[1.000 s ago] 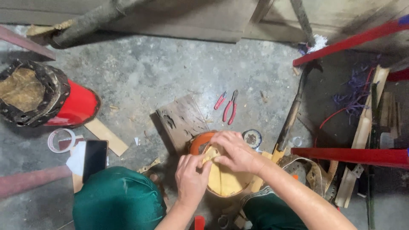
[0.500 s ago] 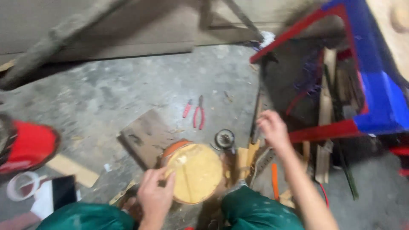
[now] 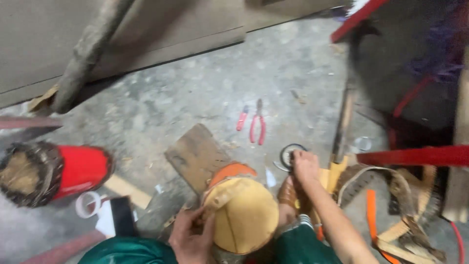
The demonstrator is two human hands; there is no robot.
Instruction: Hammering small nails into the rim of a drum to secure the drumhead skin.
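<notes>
A small drum (image 3: 244, 215) with a tan skin top and an orange body stands between my knees in green trousers. My left hand (image 3: 191, 238) grips its near-left rim, where a tan strip runs over the skin. My right hand (image 3: 304, 166) reaches past the drum's right side, and its fingertips are closed on the edge of a small round dark roll (image 3: 287, 155) lying on the concrete floor. Red-handled pliers (image 3: 258, 126) and a smaller red tool (image 3: 242, 119) lie just beyond the roll.
A worn wooden board (image 3: 195, 154) lies left of the drum. A red drum (image 3: 73, 171) lies on its side at far left, near a white tape ring (image 3: 88, 204). A long wooden-handled tool (image 3: 344, 120), hide straps (image 3: 386, 195) and red metal bars (image 3: 415, 156) crowd the right.
My right hand left the drum's top, swung out to the right, and has come back down onto the round roll. My left hand stayed on the drum's rim. The view shifted.
</notes>
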